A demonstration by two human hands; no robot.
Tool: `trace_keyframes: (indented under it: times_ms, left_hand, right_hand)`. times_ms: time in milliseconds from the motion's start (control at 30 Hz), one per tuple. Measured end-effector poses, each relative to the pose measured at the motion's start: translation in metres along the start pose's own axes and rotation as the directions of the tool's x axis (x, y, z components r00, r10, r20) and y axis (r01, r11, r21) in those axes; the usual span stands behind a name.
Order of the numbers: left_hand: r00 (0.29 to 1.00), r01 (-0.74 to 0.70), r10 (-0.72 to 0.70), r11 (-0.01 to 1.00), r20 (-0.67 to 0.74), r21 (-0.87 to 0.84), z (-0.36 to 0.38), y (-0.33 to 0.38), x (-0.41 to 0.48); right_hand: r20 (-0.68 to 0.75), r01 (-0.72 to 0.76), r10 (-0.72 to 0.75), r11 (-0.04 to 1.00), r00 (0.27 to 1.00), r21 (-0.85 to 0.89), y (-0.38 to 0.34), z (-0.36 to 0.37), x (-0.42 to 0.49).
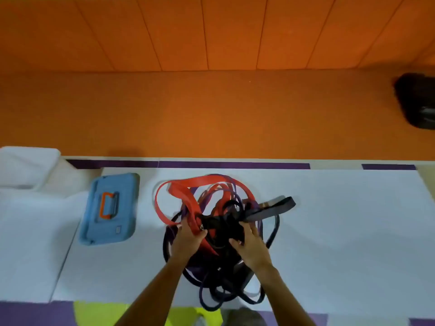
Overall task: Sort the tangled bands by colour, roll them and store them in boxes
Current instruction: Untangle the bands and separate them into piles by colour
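**A:** Where are the bands, and why are they all heaped together?

**B:** The tangle of bands (pixel 219 274) lies in the middle of the white table (pixel 341 231), right in front of the person. None of it looks sorted yet. Red band (pixel 189 203), black bands (pixel 221 222) and purple loops (pixel 195 270) cross one another, and a wide dark band (pixel 273 208) sticks out to the right.

**A:** What are the hands doing in it?

**B:** Both are at the knot in the centre. The left hand (pixel 188 238) has its fingers and thumb curled round the red band where it dives under the black. The right hand (pixel 253 245) has its fingers curled into the black bunch just beside it. I'd say one hand pins the knot so the other can draw a single colour free.

**A:** Why start with red?

**B:** That's my guess only. It is the brightest, and its big loops lie on top at the far side, so it should come away most easily.

**A:** And the box?

**B:** A blue box (pixel 109 208) with an orange handle (pixel 107 205) sits flat on the table to the left of the heap, near but not touching it, lid shut as far as I can tell. It's handy for rolled bands later. Beyond it, at the far left, lies something white and folded (pixel 26 165).

**A:** Any risk?

**B:** Pulling hard could tighten the knot, so slack first.
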State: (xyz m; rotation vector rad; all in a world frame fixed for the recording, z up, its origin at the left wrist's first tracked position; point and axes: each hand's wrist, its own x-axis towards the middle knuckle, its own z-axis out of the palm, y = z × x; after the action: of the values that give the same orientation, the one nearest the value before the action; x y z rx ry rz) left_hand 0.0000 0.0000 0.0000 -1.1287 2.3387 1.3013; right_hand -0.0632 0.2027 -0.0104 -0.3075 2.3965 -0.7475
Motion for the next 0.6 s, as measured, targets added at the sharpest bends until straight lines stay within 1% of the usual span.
trace_keyframes:
  times_ms: [33, 100, 133, 233, 300, 367, 400, 467, 533, 600]
  left_hand:
    - [1.000, -0.019, 0.018, 0.996, -0.011, -0.088, 0.001, 0.000, 0.002]
    - [0.999, -0.042, 0.040, 0.987, -0.013, -0.154, -0.003, -0.001, 0.005]
    - [0.999, -0.032, 0.030, 0.984, -0.016, -0.175, -0.007, -0.004, 0.006]
    - [0.999, -0.026, 0.014, 0.957, -0.045, -0.288, -0.018, -0.007, 0.004]
    - [0.998, 0.002, -0.024, 0.928, -0.055, -0.373, -0.026, -0.008, 0.000]
    - [0.996, 0.045, -0.078, 0.861, -0.045, -0.506, -0.034, -0.005, -0.004]
    - [0.996, 0.045, -0.083, 0.833, -0.044, -0.552, -0.039, -0.003, -0.006]
    - [0.997, -0.003, -0.039, 0.808, -0.060, -0.589, -0.051, -0.003, -0.008]
    - [0.996, -0.058, 0.010, 0.795, -0.084, -0.603, -0.063, -0.005, -0.008]
    - [0.995, -0.052, -0.018, 0.768, -0.102, -0.639, -0.071, -0.010, -0.006]
  right_hand:
    - [0.035, -0.016, 0.015, 0.999, 0.999, 0.032, 0.000, 0.000, 0.003]
    - [0.105, -0.060, 0.054, 0.996, 0.993, 0.058, -0.003, -0.001, 0.006]
    - [0.132, -0.089, 0.081, 0.995, 0.988, 0.052, -0.002, -0.001, 0.007]
    - [0.104, -0.116, 0.119, 0.993, 0.987, -0.034, -0.003, 0.001, 0.011]
    - [0.070, -0.125, 0.126, 0.992, 0.990, -0.019, -0.008, 0.002, 0.013]
    - [0.003, -0.136, 0.136, 0.989, 0.991, 0.057, -0.011, -0.001, 0.016]
    - [-0.047, -0.138, 0.144, 0.983, 0.988, 0.121, -0.011, -0.004, 0.017]
    - [-0.131, -0.157, 0.197, 0.951, 0.972, 0.267, -0.007, -0.015, 0.018]
    - [-0.221, -0.155, 0.247, 0.918, 0.944, 0.364, 0.001, -0.027, 0.018]
    - [-0.315, -0.120, 0.269, 0.899, 0.910, 0.422, 0.010, -0.038, 0.018]
